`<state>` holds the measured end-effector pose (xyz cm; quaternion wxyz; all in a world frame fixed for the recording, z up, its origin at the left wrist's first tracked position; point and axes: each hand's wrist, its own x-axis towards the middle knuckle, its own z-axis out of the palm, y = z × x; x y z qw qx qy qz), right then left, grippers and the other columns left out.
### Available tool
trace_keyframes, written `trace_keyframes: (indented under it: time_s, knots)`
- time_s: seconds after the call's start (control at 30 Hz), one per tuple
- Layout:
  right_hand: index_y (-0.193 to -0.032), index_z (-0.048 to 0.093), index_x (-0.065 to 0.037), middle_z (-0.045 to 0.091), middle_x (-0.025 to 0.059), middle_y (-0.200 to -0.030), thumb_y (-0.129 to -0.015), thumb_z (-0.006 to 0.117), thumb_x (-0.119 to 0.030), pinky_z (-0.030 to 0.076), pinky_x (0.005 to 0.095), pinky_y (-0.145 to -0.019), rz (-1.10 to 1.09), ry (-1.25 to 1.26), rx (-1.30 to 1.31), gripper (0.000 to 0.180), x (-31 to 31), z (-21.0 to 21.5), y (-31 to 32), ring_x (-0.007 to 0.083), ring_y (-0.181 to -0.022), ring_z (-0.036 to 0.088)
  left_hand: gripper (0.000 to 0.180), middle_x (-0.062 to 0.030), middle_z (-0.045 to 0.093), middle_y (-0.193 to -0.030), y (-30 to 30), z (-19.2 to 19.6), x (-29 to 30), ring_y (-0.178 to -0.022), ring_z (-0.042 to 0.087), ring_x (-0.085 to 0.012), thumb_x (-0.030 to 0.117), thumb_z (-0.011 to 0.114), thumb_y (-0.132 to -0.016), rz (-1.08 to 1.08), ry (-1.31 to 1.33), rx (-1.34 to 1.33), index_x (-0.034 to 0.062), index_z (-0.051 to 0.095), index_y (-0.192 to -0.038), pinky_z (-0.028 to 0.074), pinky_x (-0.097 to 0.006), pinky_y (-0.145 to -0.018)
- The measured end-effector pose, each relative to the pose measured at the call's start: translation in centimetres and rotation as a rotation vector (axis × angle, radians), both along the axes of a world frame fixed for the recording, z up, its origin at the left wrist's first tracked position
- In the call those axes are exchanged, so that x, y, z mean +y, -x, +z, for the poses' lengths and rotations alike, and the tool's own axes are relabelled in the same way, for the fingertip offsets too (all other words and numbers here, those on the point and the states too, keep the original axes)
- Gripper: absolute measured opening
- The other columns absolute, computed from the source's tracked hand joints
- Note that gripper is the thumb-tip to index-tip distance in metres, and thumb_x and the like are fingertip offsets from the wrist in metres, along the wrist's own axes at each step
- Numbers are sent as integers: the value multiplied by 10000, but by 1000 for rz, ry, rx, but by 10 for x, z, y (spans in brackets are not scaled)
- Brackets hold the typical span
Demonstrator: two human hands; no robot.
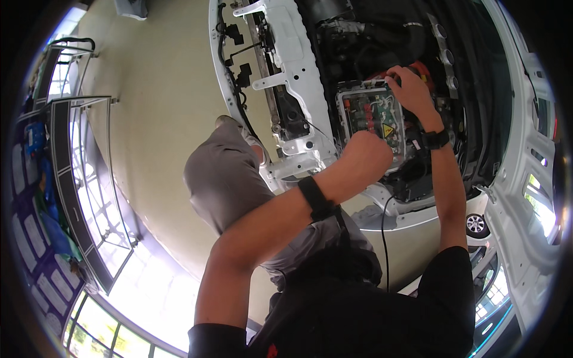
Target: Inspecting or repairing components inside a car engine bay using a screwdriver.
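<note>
Tan floor lies left of the white car body I watch remotely; its bay holds an electronics box, uncovered, presumably for access to the board; my left hand hides the box's lower left, fingers tucked away, so I cannot tell its grip; my right hand bends over the upper right corner, perhaps steadying, pinch unclear; 1 yellow label shows between them.
</note>
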<state>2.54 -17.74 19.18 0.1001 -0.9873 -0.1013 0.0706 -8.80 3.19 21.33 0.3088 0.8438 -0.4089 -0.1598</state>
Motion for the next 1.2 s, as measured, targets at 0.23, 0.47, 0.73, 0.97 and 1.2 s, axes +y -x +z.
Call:
trace_keyframes:
  time_s: [0.23,0.47,0.73,0.97,1.2]
  knots:
    - [-1126,559,-92,595,130,-895,-821,569,-119,491,404,-755,73,-97,-13,306,6,0,-6,335,-839,606,65,-135,663,-696,-3,-1,1,-705,669,-309,80,627,-676,37,40,13,46,668,-712,520,-392,-597]
    - [-1136,565,-94,603,132,-913,-800,591,-147,494,406,-767,203,-38,-58,341,4,1,-7,338,-857,609,57,-138,661,-688,-8,6,1,-695,670,-304,79,646,-650,22,31,5,49,674,-690,517,-384,-591]
    - [-1120,558,-29,612,165,-964,-828,562,-156,485,410,-803,46,31,105,319,-5,2,-14,341,-908,610,61,-129,666,-690,-11,9,3,-684,672,-299,80,646,-653,23,7,0,50,677,-696,517,-377,-585]
    - [-1147,527,-56,562,123,-870,-777,601,-74,471,373,-792,154,-96,51,378,-11,15,-3,301,-853,577,72,-132,667,-702,-10,9,-1,-692,674,-300,82,638,-668,17,-14,17,54,679,-720,525,-379,-602]
    - [-1058,572,-60,592,135,-861,-794,578,-87,480,393,-765,64,15,37,266,-15,7,-3,316,-840,592,83,-130,663,-698,-11,3,-4,-705,674,-309,85,629,-680,35,5,62,41,670,-737,531,-400,-612]
